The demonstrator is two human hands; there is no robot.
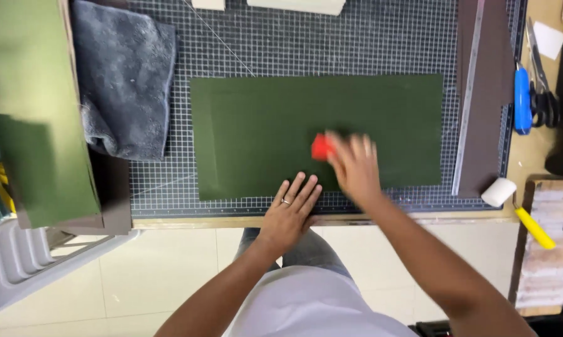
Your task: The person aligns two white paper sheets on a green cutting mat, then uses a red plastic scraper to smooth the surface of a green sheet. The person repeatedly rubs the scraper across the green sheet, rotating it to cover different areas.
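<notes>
From the head view, the right hand (355, 167), blurred, grips a small red block (322, 147) near the middle of the dark green sheet (256, 134), whose long axis runs left-right, while the left hand (291, 211) presses flat, fingers spread, on its near edge.

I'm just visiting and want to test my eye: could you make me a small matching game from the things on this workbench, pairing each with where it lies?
Things:
1. grey towel
2. small paint roller with a yellow handle
3. red tool
4. blue-handled knife

Places:
A. in the right hand, on the dark green sheet
B. right of the cutting mat, next to scissors
C. left of the green sheet
D. bench's front right corner

Pairs: 1-C, 2-D, 3-A, 4-B
</notes>
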